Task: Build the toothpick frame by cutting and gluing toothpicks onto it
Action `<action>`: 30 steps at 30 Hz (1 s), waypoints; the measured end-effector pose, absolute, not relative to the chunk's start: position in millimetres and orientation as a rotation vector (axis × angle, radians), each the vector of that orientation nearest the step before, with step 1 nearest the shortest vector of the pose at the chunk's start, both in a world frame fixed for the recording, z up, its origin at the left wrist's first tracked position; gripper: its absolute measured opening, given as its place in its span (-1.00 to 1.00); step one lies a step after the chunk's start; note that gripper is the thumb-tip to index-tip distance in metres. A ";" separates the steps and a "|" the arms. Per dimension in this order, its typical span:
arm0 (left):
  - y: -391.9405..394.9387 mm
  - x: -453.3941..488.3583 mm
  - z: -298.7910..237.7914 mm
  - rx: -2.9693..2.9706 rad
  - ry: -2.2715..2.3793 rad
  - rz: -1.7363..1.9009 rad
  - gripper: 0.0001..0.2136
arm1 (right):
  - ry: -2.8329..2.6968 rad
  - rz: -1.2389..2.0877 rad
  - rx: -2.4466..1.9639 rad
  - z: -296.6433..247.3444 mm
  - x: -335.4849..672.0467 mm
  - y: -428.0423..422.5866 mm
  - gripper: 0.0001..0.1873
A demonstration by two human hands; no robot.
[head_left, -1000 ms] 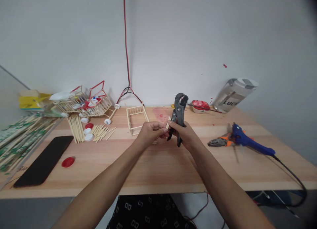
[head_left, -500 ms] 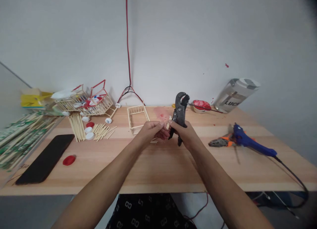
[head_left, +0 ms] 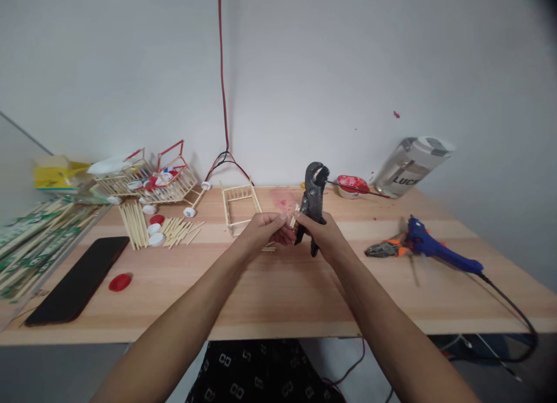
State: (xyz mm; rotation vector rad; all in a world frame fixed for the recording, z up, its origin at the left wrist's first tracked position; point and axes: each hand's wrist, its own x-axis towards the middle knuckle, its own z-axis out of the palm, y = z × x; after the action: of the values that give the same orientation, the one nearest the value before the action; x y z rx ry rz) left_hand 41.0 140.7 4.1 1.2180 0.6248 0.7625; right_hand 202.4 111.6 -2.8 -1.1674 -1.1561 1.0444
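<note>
My right hand (head_left: 324,237) is closed round the handles of black cutting pliers (head_left: 314,195), which stand upright with the jaws at the top. My left hand (head_left: 261,233) pinches a short wooden stick (head_left: 294,216) whose end meets the pliers near their pivot. Both hands hover just above the wooden table (head_left: 278,287), close together at its middle. A few cut stick pieces (head_left: 268,248) lie under my left hand. A small stick frame (head_left: 240,208) stands just behind my left hand.
Left: loose sticks (head_left: 136,224), bottle caps (head_left: 155,238), a red cap (head_left: 119,282), a black phone (head_left: 73,280), stick-built carts (head_left: 150,179). Right: a blue glue gun (head_left: 439,249) with cord, orange pliers (head_left: 385,249), a red paint dish (head_left: 353,185), a tilted clear jug (head_left: 413,166).
Almost nothing has changed: both hands keep their hold on the stick and the pliers and have only drifted slightly.
</note>
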 end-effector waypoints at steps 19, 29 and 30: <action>140.9 46.6 -0.2 1.275 0.778 0.978 -0.60 | -1.255 0.865 -1.331 -7.4 196.6 111.5 -0.66; 142.6 45.1 -3.7 1.168 0.754 0.932 -0.55 | -1.304 0.745 -1.389 -5.3 192.5 108.3 -0.71; 142.8 45.1 -4.0 1.171 0.750 0.936 -0.56 | -1.308 0.746 -1.389 -5.5 192.6 107.9 -0.70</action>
State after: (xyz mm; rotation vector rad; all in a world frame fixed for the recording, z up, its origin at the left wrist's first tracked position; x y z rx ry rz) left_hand 45.1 142.8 -4.0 1.1706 0.7501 0.9361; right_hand 192.6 107.9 -5.5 -1.3890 -1.3077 0.7461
